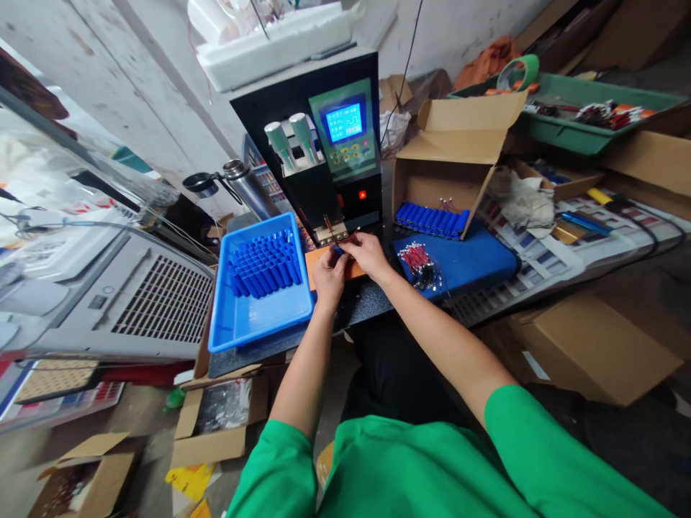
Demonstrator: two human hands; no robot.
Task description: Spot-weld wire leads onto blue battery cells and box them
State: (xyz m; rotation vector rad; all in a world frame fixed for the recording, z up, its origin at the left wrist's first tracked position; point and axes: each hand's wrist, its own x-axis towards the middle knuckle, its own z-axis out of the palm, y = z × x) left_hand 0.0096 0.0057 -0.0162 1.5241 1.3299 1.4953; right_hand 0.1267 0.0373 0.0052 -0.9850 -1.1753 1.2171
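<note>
Directly before the hands (348,262) stands the machine (345,162), a foam tray (275,54) on its top. To their left on the worktop (242,356) lies the tray of cylinders (262,320), a flask (251,191) behind it. To their right lies a bundle of wires (418,262); beyond it, an open carton (440,176) holds more cylinders (432,219).

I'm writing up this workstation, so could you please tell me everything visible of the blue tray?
The tray is light blue, shallow, rectangular and plastic-looking, with raised walls. It sits upright left of the machine. Rows of dark blue cylinders fill its far part; the near floor is bare. Neither hand touches it.
</note>
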